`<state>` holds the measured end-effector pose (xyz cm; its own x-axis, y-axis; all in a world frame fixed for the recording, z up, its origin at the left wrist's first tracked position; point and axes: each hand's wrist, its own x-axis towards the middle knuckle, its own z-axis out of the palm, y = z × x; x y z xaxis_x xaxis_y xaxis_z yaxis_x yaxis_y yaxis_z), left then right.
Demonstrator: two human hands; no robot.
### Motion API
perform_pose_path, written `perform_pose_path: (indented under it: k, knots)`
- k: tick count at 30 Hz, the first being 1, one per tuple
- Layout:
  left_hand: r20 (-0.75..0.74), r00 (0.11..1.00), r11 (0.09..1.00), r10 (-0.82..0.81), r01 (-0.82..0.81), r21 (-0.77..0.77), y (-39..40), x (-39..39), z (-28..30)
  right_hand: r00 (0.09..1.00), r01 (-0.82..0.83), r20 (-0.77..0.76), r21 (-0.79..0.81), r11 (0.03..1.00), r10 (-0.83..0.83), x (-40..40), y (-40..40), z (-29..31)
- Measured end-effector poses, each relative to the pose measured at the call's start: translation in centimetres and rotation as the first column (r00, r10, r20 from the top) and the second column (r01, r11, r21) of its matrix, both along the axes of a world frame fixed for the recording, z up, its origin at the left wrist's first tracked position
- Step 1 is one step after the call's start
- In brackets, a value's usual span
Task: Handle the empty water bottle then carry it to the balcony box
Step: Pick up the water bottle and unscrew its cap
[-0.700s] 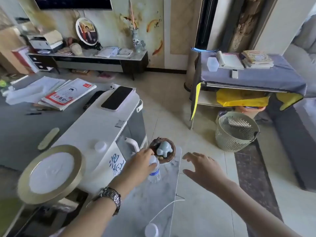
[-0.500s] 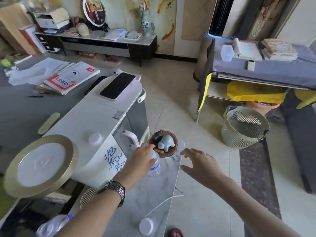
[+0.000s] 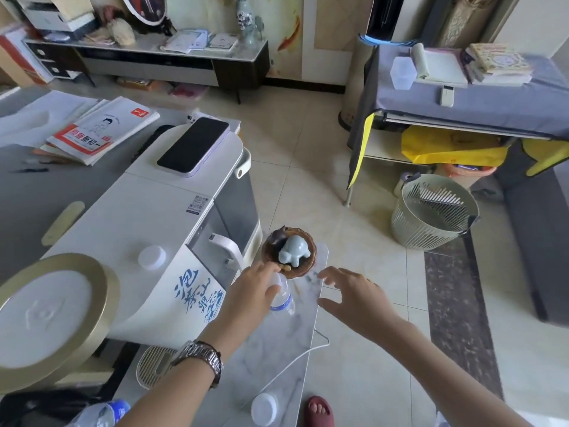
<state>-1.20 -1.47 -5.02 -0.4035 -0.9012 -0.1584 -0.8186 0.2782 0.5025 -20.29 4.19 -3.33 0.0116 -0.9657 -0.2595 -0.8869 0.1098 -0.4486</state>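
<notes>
Our left hand [image 3: 251,292] has fingers clamped on the water bottle [image 3: 282,298], upright on the marble counter [image 3: 277,340] beside the turtle dish [image 3: 289,252]; right hand [image 3: 354,295] fingers apart, probably to steady it.

Two water bottles [image 3: 282,298] [image 3: 101,412], two hands [image 3: 249,298] [image 3: 358,295], one phone [image 3: 194,146], one basket [image 3: 432,212].

Marble table [image 3: 286,343]: pale, veined, at near centre.
Water bottle [image 3: 284,298]: upright on it, under the left hand [image 3: 249,295].
Bowl with turtle figure [image 3: 289,252]: at the far end, just beyond the bottle.
White dispenser [image 3: 160,241]: along the left side.
White cap [image 3: 264,408]: near edge.
Floor [image 3: 354,241]: beige tiles, slatted basket [image 3: 434,212] on the right.
</notes>
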Motion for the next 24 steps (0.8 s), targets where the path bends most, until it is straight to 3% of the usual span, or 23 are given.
perform_pose_path:
  k: [6,9,17,24]
  knots:
    - [-0.221,0.975,0.999,0.011,-0.021,-0.043,0.7,1.0,5.2,0.985,0.072,0.16,-0.079,0.994,-0.059,1.1,1.4,2.2]
    - [-0.252,0.967,0.996,-0.027,0.005,-0.087,0.9,1.7,9.1,0.961,0.067,0.275,-0.129,0.989,-0.029,1.8,1.7,4.4]
    - [-0.432,0.899,0.994,-0.069,0.027,-0.103,1.0,3.4,18.2,0.817,0.143,0.576,-0.253,0.957,0.031,4.2,1.6,10.5]
    - [-0.584,0.808,0.997,-0.073,0.038,-0.072,0.8,3.4,21.6,0.784,0.178,0.616,-0.328,0.928,0.067,4.7,1.9,14.2]
